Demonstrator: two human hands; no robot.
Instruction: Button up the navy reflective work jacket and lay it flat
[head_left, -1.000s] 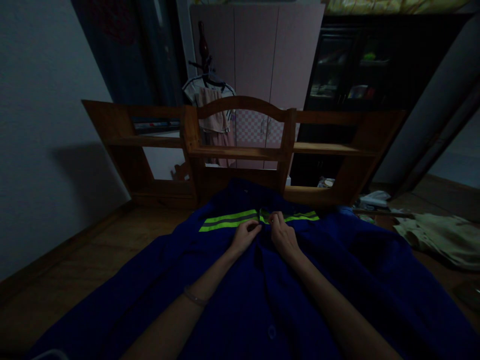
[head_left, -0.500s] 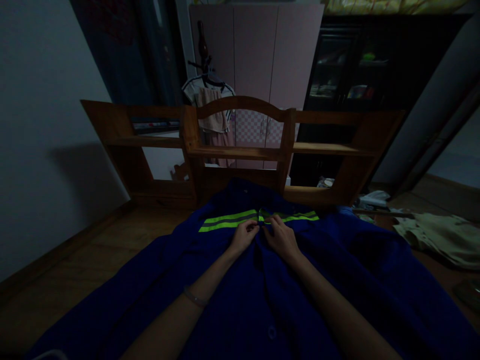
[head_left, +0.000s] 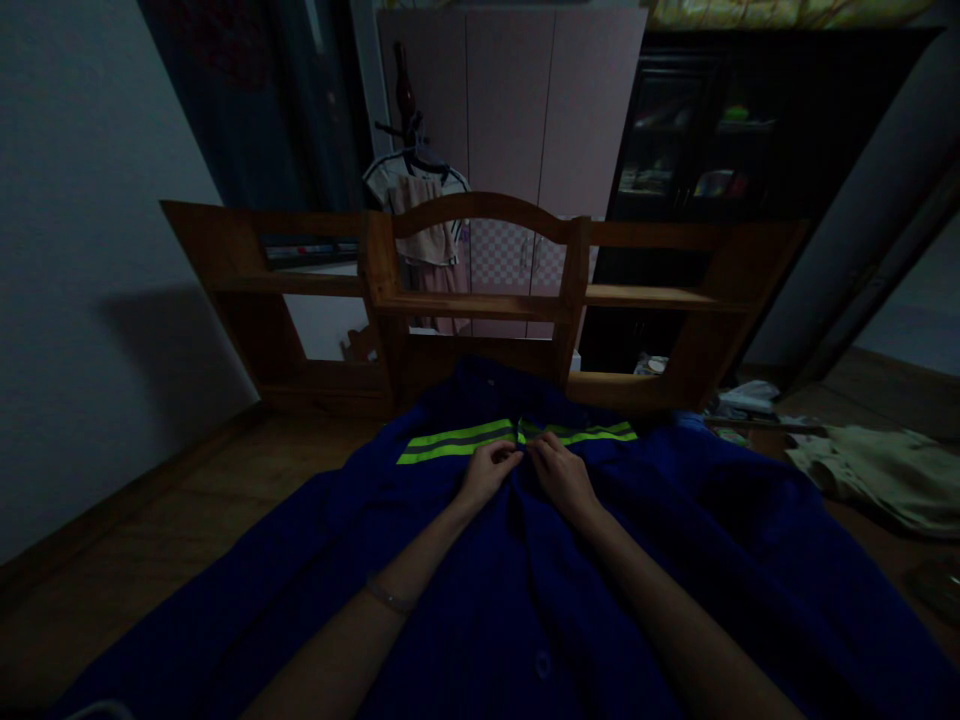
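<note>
A dark blue work jacket [head_left: 675, 560] lies spread flat in front of me, with a yellow-green reflective stripe [head_left: 450, 441] across its chest. My left hand [head_left: 487, 472] pinches the left front edge of the jacket just below the stripe. Close beside it, my right hand [head_left: 559, 470] has curled fingers pressed on the right front edge at the middle opening. The two hands nearly touch. A button [head_left: 543, 662] shows lower down the front, between my forearms. A thin bracelet [head_left: 386, 596] circles my left wrist.
The jacket rests on a wooden surface [head_left: 150, 530]. A wooden shelf frame [head_left: 480, 300] stands right behind it. A pale green garment [head_left: 877, 475] lies at the right. A pink wardrobe [head_left: 517, 110], hanging clothes [head_left: 420, 220] and a dark cabinet [head_left: 697, 140] fill the back.
My right hand has sunk slightly and flattened onto the jacket front. The left hand has stayed in the same spot.
</note>
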